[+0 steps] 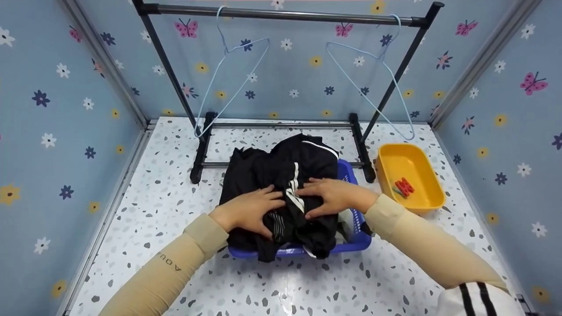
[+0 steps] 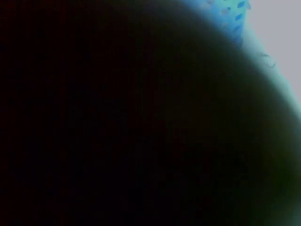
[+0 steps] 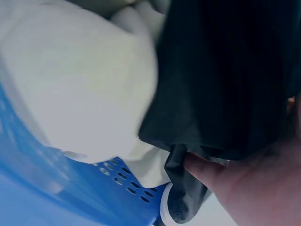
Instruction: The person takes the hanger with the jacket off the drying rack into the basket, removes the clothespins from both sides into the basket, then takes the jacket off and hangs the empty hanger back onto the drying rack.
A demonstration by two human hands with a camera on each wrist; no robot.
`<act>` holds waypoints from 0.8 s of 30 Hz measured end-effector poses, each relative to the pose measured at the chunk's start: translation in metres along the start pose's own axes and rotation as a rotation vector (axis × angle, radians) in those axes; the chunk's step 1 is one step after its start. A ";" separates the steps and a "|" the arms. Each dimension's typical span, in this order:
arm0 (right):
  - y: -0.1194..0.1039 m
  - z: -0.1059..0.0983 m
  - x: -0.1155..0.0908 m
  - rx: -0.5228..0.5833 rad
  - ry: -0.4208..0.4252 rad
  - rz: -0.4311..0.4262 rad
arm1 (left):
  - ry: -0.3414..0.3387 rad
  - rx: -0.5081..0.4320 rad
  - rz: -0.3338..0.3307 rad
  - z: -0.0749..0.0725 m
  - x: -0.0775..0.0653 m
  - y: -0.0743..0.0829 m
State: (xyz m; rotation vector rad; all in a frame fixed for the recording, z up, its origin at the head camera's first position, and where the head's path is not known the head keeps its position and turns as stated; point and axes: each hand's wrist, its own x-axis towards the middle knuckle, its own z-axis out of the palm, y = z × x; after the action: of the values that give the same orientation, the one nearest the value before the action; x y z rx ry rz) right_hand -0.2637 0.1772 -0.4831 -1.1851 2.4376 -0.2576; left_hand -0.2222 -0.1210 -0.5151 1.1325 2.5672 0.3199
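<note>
A black garment with white stripes (image 1: 254, 166) lies bunched over a blue basket (image 1: 358, 242). My left hand (image 1: 250, 211) rests on it from the left, fingers spread and thumb toward me. From the right, my right hand (image 1: 333, 195) touches the cloth beside the white stripes, its fingers extended. Pale cloth (image 1: 346, 226) shows inside the basket under the black one. In the right wrist view, the thumb of the right hand (image 3: 254, 188) lies against the black cloth (image 3: 207, 94), next to the pale cloth (image 3: 80, 80). Darkness fills most of the left wrist view.
A black clothes rack (image 1: 281, 15) stands behind the basket, with two light-blue hangers (image 1: 206, 92) (image 1: 397, 87) on its bar. To the right, a yellow tub (image 1: 428, 175) holds several red clothespins (image 1: 405, 186). Patterned walls (image 1: 44, 166) flank the speckled floor (image 1: 153, 210).
</note>
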 end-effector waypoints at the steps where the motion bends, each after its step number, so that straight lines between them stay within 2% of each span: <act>1: 0.001 0.002 0.001 -0.001 -0.021 -0.002 | -0.011 -0.004 -0.006 0.001 0.001 0.000; 7: 0.003 0.009 0.007 -0.014 -0.112 0.005 | -0.044 -0.022 -0.011 0.002 0.004 0.001; 11: 0.004 0.010 0.011 -0.045 -0.128 -0.011 | -0.032 -0.037 0.011 0.000 0.003 0.000; 14: 0.005 0.012 0.013 -0.048 -0.139 -0.010 | 0.003 -0.074 0.017 -0.005 -0.004 -0.003; 17: 0.005 0.013 0.012 -0.038 -0.145 -0.003 | 0.079 -0.115 -0.021 -0.015 -0.015 -0.012; 21: 0.006 0.014 0.012 -0.026 -0.136 -0.015 | 0.264 -0.139 -0.090 -0.029 -0.034 -0.032; 24: 0.007 0.013 0.011 -0.022 -0.128 -0.021 | 0.387 -0.144 -0.142 -0.035 -0.047 -0.050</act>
State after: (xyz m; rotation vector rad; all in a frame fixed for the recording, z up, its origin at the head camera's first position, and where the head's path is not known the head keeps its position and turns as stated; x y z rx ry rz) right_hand -0.2689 0.1727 -0.5005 -1.1993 2.3242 -0.1557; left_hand -0.2390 -0.1915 -0.4903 0.9022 2.8775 0.7392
